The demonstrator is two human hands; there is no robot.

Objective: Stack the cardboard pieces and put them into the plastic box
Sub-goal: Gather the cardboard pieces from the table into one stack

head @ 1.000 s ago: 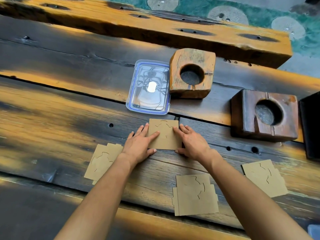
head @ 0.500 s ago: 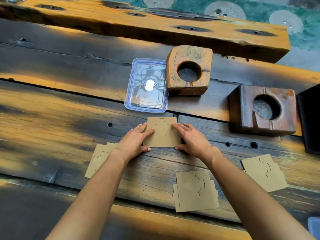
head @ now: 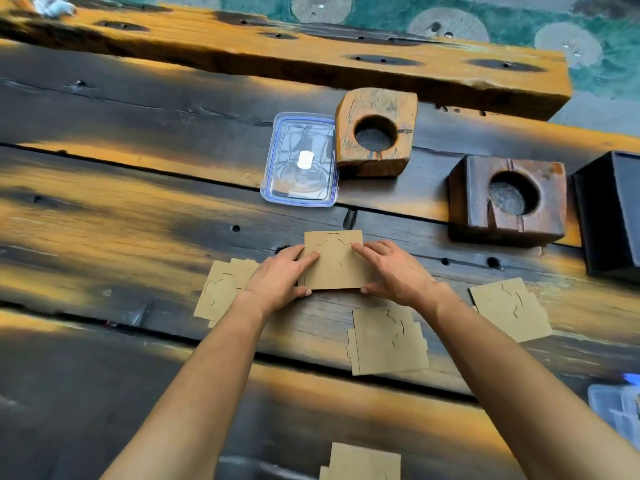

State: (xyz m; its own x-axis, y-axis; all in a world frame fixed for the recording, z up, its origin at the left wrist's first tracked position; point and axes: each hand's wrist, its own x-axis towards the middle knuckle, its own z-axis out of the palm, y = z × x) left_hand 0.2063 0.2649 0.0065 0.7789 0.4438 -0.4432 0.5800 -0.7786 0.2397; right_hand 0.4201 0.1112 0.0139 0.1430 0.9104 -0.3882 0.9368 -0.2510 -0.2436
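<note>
A small stack of brown cardboard pieces (head: 334,263) sits mid-table, gripped on both sides: my left hand (head: 282,278) holds its left edge, my right hand (head: 391,270) its right edge, thumbs under the near side. More cardboard pieces lie loose: a pile at the left (head: 223,289) partly under my left wrist, one near the middle (head: 386,339), one at the right (head: 510,308), one at the bottom edge (head: 363,462). A clear plastic lid with a blue rim (head: 301,161) lies beyond the stack. Part of a clear plastic box (head: 616,407) shows at the lower right edge.
Two wooden blocks with round holes stand behind: a light one (head: 377,133) touching the lid and a dark one (head: 507,200) to the right. A black box (head: 613,209) is at the far right. A thick wooden beam (head: 277,53) runs along the back.
The view has tilted down, revealing another cardboard piece at the bottom. Both hands have closed in on the stack's sides, thumbs at its near edge.
</note>
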